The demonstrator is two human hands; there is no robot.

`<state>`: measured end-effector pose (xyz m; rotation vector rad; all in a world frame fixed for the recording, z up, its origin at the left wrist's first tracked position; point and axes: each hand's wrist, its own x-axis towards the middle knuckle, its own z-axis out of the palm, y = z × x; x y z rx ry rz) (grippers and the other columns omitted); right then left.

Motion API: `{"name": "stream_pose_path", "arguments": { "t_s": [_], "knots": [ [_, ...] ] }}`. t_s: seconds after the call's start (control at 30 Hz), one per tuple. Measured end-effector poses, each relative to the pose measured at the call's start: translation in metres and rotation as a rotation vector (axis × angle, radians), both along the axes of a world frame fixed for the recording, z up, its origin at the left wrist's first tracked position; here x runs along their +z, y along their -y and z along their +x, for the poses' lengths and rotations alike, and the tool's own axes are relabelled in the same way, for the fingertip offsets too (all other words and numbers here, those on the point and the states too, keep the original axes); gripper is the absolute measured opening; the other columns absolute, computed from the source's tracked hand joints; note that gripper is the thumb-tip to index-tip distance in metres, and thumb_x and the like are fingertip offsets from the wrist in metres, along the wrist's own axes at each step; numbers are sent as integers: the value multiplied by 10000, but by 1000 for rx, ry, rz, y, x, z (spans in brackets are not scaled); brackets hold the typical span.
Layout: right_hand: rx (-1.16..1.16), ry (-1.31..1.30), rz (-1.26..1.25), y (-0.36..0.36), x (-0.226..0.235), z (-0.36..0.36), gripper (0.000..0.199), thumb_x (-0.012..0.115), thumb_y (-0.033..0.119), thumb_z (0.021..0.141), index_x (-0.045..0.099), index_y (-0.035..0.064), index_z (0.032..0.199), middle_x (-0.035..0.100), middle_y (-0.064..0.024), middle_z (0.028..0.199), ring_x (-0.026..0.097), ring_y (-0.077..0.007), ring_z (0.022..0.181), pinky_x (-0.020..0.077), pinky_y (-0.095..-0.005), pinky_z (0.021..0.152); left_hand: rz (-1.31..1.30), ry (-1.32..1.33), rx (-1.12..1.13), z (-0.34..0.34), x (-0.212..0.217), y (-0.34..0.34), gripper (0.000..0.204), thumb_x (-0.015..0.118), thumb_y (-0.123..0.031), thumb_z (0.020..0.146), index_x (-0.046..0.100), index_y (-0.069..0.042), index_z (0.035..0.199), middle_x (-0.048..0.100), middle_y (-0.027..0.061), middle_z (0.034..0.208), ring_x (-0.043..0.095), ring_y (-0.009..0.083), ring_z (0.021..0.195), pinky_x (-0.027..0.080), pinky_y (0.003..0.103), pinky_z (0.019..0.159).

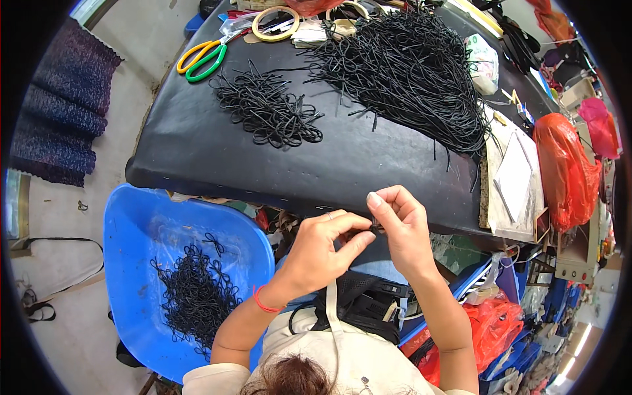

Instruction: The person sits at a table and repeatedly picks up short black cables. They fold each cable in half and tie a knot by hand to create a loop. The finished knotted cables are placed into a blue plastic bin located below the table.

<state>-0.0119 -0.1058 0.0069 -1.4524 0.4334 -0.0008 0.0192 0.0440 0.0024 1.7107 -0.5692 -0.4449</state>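
Observation:
Just past the table's near edge, both of my hands meet in front of my body. My left hand [329, 247], with a red string around its wrist, pinches with thumb and index finger. My right hand [403, 230] has its fingers curled and its thumb up, right beside the left fingertips. Between them a small dark bit of black cord [376, 228] shows; most of it is hidden by the fingers. On the black table [263, 174] lie a small pile of looped black cords [270, 112] and a large heap of long black cords [411, 79].
A blue basin [128, 263] at the left holds a pile of knotted black cords [197, 289]. Scissors with yellow and green handles [210, 62] and tape rolls [275, 24] lie at the table's far side. Red plastic bags [567, 171] and a white board [517, 178] stand right.

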Motion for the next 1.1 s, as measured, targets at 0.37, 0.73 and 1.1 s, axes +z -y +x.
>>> {"name": "stream_pose_path", "arguments": {
  "t_s": [0.37,0.73,1.1],
  "knots": [
    [214,-31,-33,11,5,-7,218,585,224,884,553,29,792,532,35,702,431,-20,641,347,-187,561,-65,-253,-33,5,-1,-4,174,630,-119,820,613,34,900,619,73,753,558,91,635,447,239,568],
    [148,46,-183,4,-2,-8,315,542,221,906,450,44,663,374,54,588,318,-37,570,279,-223,480,-382,-581,84,-9,-14,7,113,633,-100,832,606,3,872,585,-20,732,479,5,597,386,175,519],
    [19,206,-450,5,-4,-1,223,584,179,875,549,49,698,473,15,658,369,-67,561,322,-223,504,-213,-103,199,-15,-14,18,224,603,-150,854,588,12,1009,647,121,888,620,138,739,479,239,623]
  ]
}}
